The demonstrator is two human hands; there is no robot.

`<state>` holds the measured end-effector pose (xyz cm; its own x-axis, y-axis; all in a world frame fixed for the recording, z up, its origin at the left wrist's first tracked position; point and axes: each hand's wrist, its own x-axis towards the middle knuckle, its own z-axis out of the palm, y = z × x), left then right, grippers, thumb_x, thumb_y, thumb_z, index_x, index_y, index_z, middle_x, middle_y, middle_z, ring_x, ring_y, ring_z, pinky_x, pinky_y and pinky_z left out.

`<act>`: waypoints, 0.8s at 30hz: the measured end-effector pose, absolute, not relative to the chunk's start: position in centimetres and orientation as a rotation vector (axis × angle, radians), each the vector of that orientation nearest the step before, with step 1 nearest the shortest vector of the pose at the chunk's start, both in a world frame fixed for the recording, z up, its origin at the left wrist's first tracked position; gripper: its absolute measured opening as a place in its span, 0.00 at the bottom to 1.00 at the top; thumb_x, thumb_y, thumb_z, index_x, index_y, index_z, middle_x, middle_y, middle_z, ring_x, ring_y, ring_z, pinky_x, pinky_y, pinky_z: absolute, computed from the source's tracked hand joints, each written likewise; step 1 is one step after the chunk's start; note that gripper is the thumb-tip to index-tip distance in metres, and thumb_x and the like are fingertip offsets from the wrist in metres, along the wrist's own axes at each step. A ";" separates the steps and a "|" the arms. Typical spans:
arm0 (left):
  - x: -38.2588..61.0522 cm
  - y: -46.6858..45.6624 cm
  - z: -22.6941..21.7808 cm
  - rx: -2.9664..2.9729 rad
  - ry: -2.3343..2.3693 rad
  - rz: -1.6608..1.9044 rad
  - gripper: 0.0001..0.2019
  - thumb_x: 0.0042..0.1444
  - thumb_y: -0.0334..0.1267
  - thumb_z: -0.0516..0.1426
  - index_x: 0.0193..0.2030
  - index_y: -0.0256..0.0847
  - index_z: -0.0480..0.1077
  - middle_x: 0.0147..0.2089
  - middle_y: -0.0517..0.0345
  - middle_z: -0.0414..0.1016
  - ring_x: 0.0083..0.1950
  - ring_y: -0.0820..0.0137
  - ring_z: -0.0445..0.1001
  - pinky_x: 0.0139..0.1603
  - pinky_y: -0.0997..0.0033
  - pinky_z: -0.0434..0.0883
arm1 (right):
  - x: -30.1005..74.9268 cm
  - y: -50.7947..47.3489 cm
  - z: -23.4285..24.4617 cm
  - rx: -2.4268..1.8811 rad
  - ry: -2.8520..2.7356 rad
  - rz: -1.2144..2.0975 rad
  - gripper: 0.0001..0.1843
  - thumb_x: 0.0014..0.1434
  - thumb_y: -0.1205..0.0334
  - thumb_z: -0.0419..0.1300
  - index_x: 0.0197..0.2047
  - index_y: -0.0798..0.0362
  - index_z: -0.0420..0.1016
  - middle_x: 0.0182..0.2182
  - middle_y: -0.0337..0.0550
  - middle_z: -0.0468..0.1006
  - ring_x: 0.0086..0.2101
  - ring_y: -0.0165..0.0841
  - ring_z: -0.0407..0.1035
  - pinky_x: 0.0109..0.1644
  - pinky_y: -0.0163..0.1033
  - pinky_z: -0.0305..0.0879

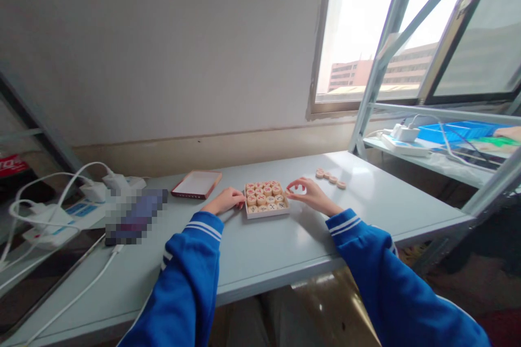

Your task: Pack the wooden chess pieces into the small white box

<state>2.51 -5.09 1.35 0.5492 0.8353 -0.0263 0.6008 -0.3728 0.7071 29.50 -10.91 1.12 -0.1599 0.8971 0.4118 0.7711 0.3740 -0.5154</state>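
Note:
A shallow open box [266, 214] stands on the desk, filled with rows of round wooden Chinese chess pieces [261, 200]. The pieces at the back bear red characters, and those nearer me bear black ones. My left hand [226, 201] is closed at the left wall of the box, its fingers bent against the side. At the box's right edge, my right hand [311, 195] makes a pinch, thumb and forefinger curved toward each other. Whatever is between those fingertips is too small to make out. Several more chess pieces [332, 179] lie in a row beyond my right hand.
The box lid [197, 184] lies open side up at left. A phone-like blurred object [136, 217], a tablet [44, 271], white cables and power strips [52, 225] crowd the desk's left. A metal post [374, 65] rises at the right rear, beside a shelf with a blue tray [456, 131].

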 end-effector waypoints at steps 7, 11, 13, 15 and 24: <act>2.6 -5.2 1.4 2.132 1.174 0.430 0.15 0.44 0.43 0.49 0.16 0.35 0.67 0.18 0.60 0.65 0.24 0.74 0.61 0.28 0.74 0.57 | 24.5 -11.4 2.1 -1.512 -2.087 0.218 0.11 0.49 0.52 0.60 0.35 0.48 0.72 0.32 0.37 0.75 0.34 0.32 0.64 0.37 0.38 0.52; 2.7 -5.4 1.6 2.132 1.168 0.421 0.15 0.42 0.42 0.49 0.18 0.35 0.69 0.18 0.60 0.64 0.24 0.73 0.61 0.28 0.74 0.58 | 24.5 -11.6 2.2 -1.495 -2.089 0.201 0.11 0.50 0.55 0.59 0.38 0.46 0.71 0.33 0.36 0.75 0.34 0.32 0.65 0.38 0.38 0.51; 2.7 -5.5 1.8 2.128 1.162 0.420 0.15 0.42 0.43 0.49 0.17 0.35 0.68 0.18 0.60 0.64 0.25 0.73 0.61 0.29 0.74 0.58 | 25.6 -11.7 2.3 -1.488 -2.059 0.168 0.11 0.53 0.55 0.56 0.40 0.45 0.70 0.34 0.36 0.75 0.33 0.31 0.65 0.39 0.38 0.52; 2.8 -5.6 1.9 2.126 1.169 0.418 0.15 0.42 0.43 0.48 0.17 0.35 0.68 0.18 0.60 0.64 0.25 0.72 0.61 0.29 0.73 0.58 | 27.6 -11.6 2.3 -1.596 -1.984 0.001 0.10 0.55 0.57 0.54 0.40 0.46 0.71 0.35 0.38 0.75 0.34 0.33 0.65 0.39 0.40 0.52; 2.9 -5.5 1.7 2.141 1.181 0.418 0.15 0.41 0.44 0.47 0.16 0.35 0.67 0.17 0.61 0.62 0.23 0.73 0.59 0.28 0.73 0.55 | 38.8 -11.8 0.8 -2.397 -1.508 -0.238 0.15 0.55 0.59 0.50 0.40 0.56 0.73 0.40 0.55 0.70 0.41 0.44 0.62 0.38 0.45 0.56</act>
